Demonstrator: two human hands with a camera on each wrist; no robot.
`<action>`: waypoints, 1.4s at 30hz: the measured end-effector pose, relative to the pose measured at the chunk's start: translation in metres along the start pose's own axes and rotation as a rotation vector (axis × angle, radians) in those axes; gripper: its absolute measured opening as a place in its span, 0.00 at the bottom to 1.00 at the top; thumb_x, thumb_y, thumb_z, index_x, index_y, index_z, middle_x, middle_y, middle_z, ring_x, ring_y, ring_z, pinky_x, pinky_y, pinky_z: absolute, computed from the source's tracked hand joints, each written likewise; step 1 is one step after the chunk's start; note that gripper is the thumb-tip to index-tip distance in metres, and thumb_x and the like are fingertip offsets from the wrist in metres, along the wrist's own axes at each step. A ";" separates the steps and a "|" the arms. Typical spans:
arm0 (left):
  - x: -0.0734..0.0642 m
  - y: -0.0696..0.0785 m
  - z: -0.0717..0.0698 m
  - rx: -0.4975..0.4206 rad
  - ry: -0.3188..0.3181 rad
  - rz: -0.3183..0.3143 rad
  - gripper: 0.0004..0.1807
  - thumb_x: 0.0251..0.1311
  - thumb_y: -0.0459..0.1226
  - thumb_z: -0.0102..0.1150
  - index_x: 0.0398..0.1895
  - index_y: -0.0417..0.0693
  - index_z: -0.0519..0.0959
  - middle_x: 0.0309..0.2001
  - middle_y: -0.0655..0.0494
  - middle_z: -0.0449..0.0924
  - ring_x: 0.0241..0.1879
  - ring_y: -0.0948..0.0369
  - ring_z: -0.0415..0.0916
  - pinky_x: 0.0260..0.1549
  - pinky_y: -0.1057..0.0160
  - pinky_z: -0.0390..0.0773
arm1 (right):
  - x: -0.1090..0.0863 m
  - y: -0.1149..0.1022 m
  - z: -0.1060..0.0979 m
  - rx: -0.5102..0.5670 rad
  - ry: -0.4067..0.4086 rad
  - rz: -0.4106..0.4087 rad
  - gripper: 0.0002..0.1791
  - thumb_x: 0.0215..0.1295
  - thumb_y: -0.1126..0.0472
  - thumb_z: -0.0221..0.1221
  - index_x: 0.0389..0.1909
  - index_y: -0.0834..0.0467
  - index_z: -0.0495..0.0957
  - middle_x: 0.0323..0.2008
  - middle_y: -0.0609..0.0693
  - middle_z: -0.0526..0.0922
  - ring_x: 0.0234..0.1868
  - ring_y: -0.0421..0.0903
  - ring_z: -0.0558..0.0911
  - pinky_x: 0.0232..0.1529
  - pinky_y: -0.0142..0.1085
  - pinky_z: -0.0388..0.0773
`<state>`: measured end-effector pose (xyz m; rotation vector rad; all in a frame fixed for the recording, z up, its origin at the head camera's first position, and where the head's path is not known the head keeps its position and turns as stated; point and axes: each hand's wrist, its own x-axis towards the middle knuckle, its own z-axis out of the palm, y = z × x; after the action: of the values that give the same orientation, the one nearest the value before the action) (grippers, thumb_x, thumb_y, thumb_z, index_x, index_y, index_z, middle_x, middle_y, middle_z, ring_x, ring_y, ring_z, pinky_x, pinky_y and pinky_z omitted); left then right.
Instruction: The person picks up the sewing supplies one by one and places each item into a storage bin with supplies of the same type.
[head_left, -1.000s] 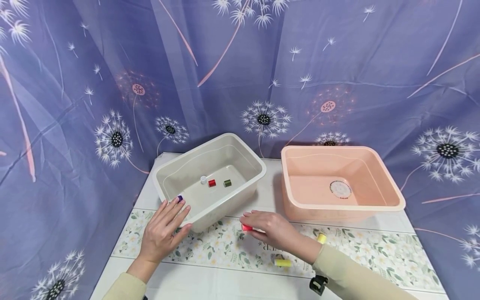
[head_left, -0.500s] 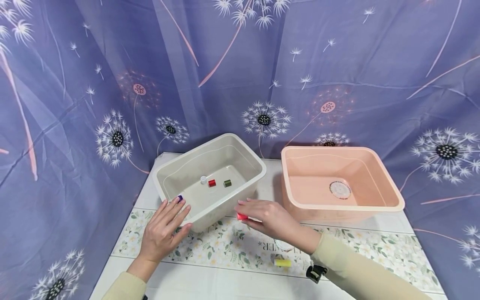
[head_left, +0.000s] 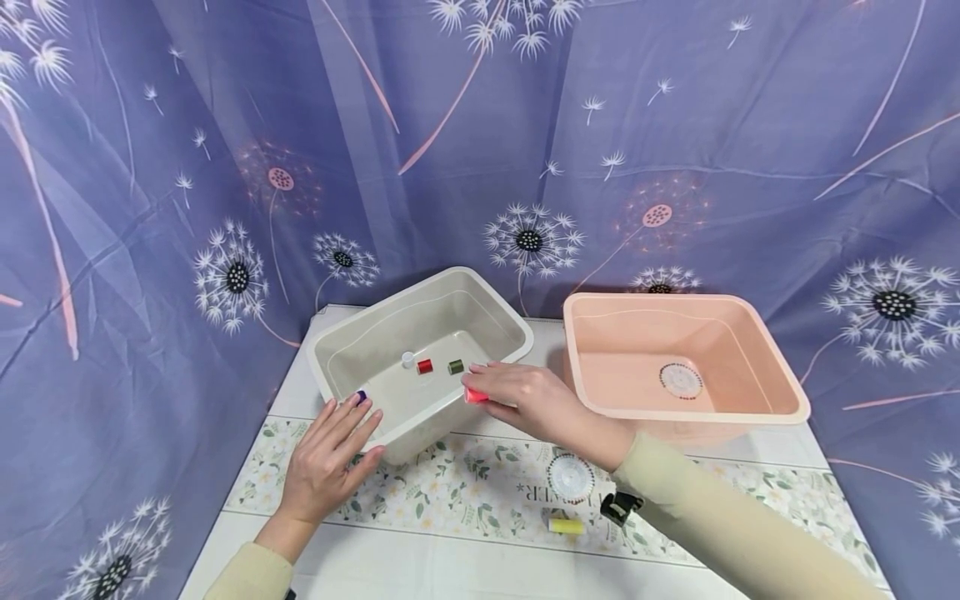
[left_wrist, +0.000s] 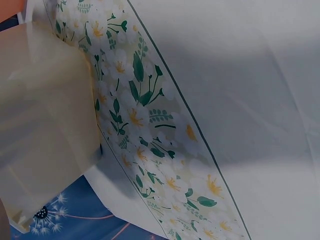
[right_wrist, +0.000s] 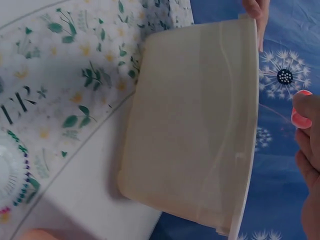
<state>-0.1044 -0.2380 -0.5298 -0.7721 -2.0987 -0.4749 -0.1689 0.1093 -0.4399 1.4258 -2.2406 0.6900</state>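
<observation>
My right hand (head_left: pixel 536 404) pinches a coral-red thread spool (head_left: pixel 476 395) over the near right rim of the grey bin (head_left: pixel 450 412). In the right wrist view the coral-red spool (right_wrist: pixel 302 110) shows between thumb and fingers, beyond the bin's rim. Inside the bin lie a white spool (head_left: pixel 408 360), a red spool (head_left: pixel 425 367) and an olive green spool (head_left: pixel 456 367). My left hand (head_left: pixel 326 454) rests with straight fingers over the bin's near left rim. A purple spool (head_left: pixel 362 397) peeks out by its fingertips, partly hidden.
To the right stands a peach bin (head_left: pixel 686 414) with a round pin wheel (head_left: pixel 681 381) in it. Another pin wheel (head_left: pixel 572 478) lies on the flowered tablecloth (head_left: pixel 442 500), just behind a yellow spool (head_left: pixel 566 526). A blue dandelion curtain (head_left: pixel 450 167) hangs behind both bins.
My right hand has carried the coral-red spool up and left, from over the tablecloth to the grey bin's rim. The pin wheel on the cloth has come into sight. My left hand stays put.
</observation>
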 end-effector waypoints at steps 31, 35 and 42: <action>-0.001 -0.002 0.001 0.005 0.002 0.004 0.30 0.81 0.58 0.50 0.58 0.44 0.89 0.58 0.42 0.88 0.58 0.41 0.85 0.76 0.48 0.71 | 0.064 0.041 0.003 0.000 -0.245 0.110 0.20 0.70 0.61 0.71 0.61 0.60 0.86 0.60 0.57 0.87 0.61 0.55 0.87 0.67 0.48 0.83; -0.001 -0.002 0.001 0.003 0.004 0.006 0.30 0.81 0.58 0.51 0.57 0.44 0.89 0.59 0.43 0.87 0.58 0.41 0.85 0.76 0.48 0.72 | 0.075 0.046 0.006 0.020 -0.290 0.107 0.20 0.70 0.62 0.71 0.61 0.61 0.86 0.58 0.57 0.89 0.59 0.54 0.88 0.65 0.46 0.85; -0.001 -0.002 0.001 0.000 0.013 0.014 0.29 0.80 0.58 0.52 0.57 0.44 0.89 0.60 0.44 0.87 0.59 0.42 0.85 0.75 0.47 0.73 | 0.096 0.054 0.014 0.009 -0.374 0.128 0.10 0.73 0.60 0.68 0.51 0.55 0.88 0.40 0.46 0.92 0.36 0.42 0.88 0.42 0.38 0.87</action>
<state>-0.1062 -0.2390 -0.5314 -0.7816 -2.0802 -0.4716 -0.2576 0.0520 -0.4072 1.5301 -2.6346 0.5042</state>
